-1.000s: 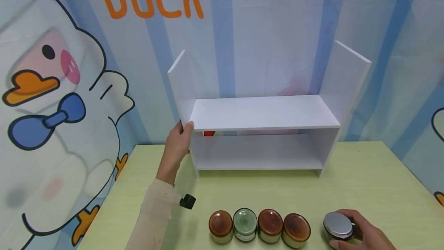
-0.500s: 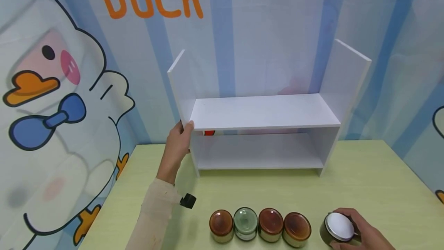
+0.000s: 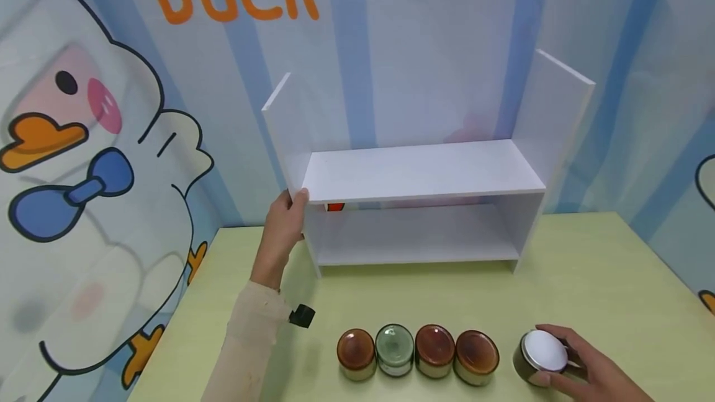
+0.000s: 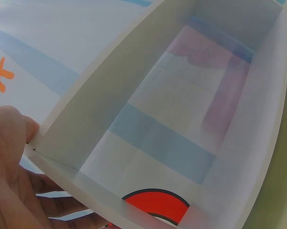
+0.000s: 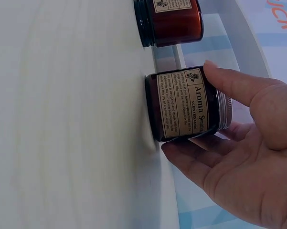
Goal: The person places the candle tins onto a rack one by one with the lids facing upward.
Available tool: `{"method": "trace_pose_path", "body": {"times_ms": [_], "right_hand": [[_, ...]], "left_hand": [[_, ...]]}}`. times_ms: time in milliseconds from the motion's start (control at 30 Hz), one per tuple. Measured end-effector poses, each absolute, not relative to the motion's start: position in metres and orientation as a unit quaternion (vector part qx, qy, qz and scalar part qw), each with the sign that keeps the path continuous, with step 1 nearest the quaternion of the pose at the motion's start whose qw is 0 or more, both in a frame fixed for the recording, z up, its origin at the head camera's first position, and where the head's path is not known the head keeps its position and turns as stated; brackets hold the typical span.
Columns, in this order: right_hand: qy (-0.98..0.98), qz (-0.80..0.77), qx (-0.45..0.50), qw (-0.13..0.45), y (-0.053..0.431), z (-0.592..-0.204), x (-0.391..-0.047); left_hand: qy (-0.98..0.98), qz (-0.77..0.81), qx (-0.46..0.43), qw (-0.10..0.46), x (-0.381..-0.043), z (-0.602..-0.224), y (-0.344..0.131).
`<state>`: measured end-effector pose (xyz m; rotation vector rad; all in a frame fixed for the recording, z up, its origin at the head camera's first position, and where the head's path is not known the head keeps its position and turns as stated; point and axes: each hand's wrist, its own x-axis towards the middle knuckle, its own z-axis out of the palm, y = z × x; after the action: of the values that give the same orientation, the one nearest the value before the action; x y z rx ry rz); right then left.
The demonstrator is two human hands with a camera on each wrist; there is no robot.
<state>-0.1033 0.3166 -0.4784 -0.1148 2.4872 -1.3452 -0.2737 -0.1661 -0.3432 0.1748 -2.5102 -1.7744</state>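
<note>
Right wrist view showed the right hand (image 5: 243, 171) holding a dark scented candle jar (image 5: 181, 102) between thumb and fingers, at the near right of the table (image 3: 592, 272). I judged the pinch best kept low on the glass, off the silver lid (image 3: 544, 351), and clear of the three amber jars (image 3: 435, 349) and green jar (image 3: 395, 349) to the left. Whether its tilted base touched down, I couldn't tell. Farther off, the left hand (image 3: 282, 225) gripped the white shelf's left side panel (image 3: 287, 135), some fingers hidden behind it.
</note>
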Motion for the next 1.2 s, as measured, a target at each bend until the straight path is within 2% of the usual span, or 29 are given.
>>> {"method": "trace_pose_path", "body": {"times_ms": [333,800,1000,1200], "right_hand": [[0.88,-0.459,-0.094,0.082,0.3129,-0.4807,-0.1005],[0.877,-0.463,-0.088,0.088,0.3112,-0.4781,-0.0948],[0.865,-0.483,-0.084,0.11,0.313,-0.4781,-0.0969],[0.859,-0.494,-0.087,0.103,0.3156,-0.4811,-0.0968]], "left_hand": [[-0.818,-0.571,0.063,0.037,-0.2742,-0.3389,-0.1666],[-0.819,-0.569,0.066,0.031,-0.2722,-0.34,-0.1641],[-0.818,-0.57,0.067,0.032,-0.272,-0.3402,-0.1641],[-0.821,-0.567,0.067,0.032,-0.271,-0.3389,-0.1638]]}}
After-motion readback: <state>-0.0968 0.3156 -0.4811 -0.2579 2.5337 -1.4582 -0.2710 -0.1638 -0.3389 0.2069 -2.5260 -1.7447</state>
